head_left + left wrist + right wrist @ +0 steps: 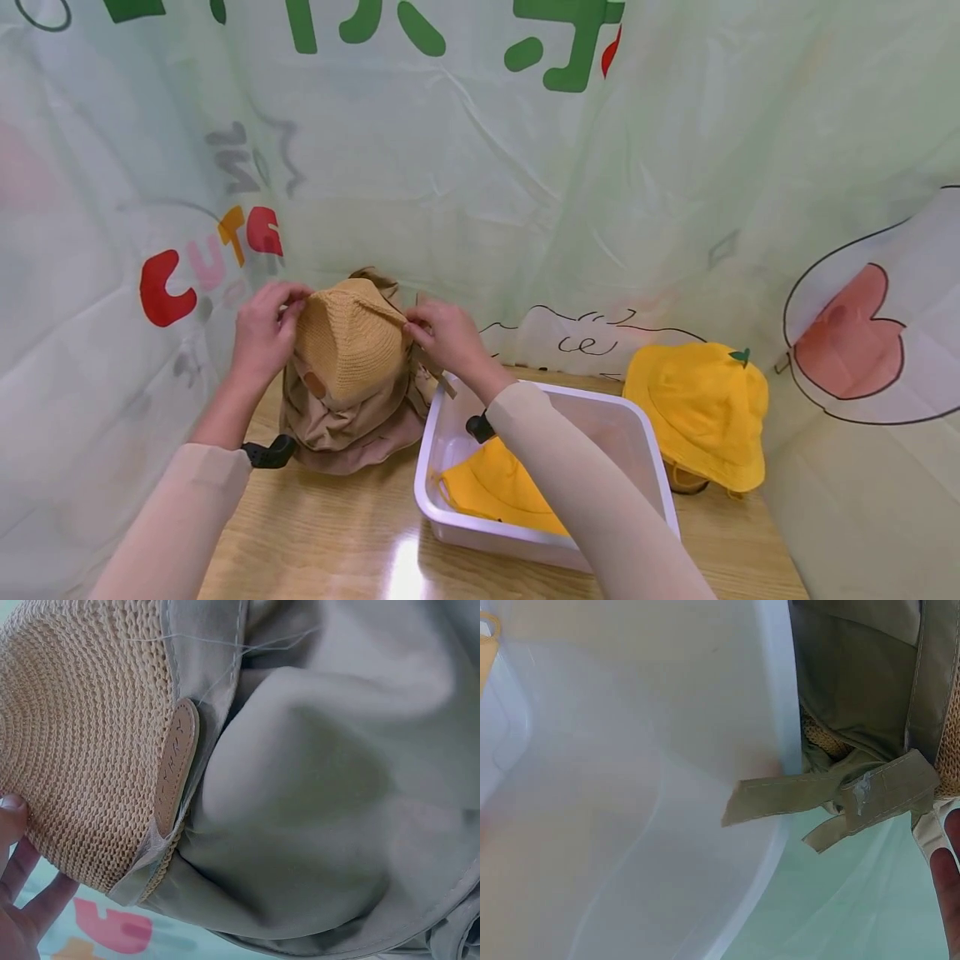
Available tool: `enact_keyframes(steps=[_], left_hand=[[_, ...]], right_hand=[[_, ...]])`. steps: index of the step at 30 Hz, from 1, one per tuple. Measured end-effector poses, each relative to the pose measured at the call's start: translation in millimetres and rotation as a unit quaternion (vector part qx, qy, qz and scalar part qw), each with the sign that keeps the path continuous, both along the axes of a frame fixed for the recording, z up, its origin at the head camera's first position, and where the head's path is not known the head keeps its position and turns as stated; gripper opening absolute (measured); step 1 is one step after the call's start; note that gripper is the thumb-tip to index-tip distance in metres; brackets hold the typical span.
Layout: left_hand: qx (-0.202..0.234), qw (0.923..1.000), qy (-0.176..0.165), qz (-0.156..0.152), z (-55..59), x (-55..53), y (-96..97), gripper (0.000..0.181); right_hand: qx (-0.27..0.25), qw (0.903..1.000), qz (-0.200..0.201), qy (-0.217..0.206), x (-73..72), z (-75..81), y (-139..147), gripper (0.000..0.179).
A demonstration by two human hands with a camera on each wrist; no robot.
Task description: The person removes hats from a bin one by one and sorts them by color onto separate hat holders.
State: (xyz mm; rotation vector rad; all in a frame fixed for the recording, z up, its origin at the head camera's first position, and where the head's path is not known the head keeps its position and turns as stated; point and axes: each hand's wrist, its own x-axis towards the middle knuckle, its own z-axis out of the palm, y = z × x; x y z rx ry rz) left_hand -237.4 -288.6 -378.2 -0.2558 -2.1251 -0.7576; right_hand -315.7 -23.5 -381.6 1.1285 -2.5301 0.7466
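A sun hat with a woven straw crown and a soft khaki fabric brim is at the left, beside the bin. On its hatband is a tan oval label; a fabric bow shows at the other side. My left hand pinches the left of the crown, thumb on the straw and fingers beneath. On the opposite side, my right hand pinches the crown's edge between thumb and fingers. The bow's tail hangs over the bin's rim in the right wrist view.
A white plastic bin stands on the wooden table under my right forearm, with a yellow hat inside. Right of it sits another yellow bucket hat with a green sprout. Printed curtains enclose the back and sides.
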Motion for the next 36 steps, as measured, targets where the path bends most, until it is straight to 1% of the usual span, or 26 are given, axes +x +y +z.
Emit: enact_keyframes(steps=[9, 17, 22, 31, 34, 36], left_hand=[[0.002, 0.9999, -0.01, 0.006, -5.2, -0.7, -0.2, 0.01], [0.006, 0.9997, -0.018, 0.013, -11.1, -1.2, 0.9, 0.01], [0.013, 0.9997, -0.016, 0.012, -14.4, -2.1, 1.6, 0.01], [0.01, 0.9998, -0.009, 0.012, -21.7, -5.0, 0.9, 0.01], [0.009, 1.0, -0.003, -0.003, -21.5, -3.2, 2.5, 0.012], [0.003, 0.9998, -0.003, -0.019, -21.1, 0.4, 4.2, 0.018]], right_hand=[[0.011, 0.9998, -0.013, -0.013, -1.6, -4.1, -2.7, 0.017], [0.017, 0.9995, -0.026, -0.012, -1.9, -9.2, -5.4, 0.015], [0.018, 0.9992, -0.03, -0.019, -0.9, -9.0, -5.6, 0.016], [0.022, 0.9979, -0.046, -0.04, -1.0, -12.1, -7.8, 0.017], [0.009, 0.9981, -0.043, -0.044, 2.2, -10.8, -8.7, 0.018], [-0.01, 0.9981, -0.031, -0.052, 6.7, -8.2, -9.2, 0.025]])
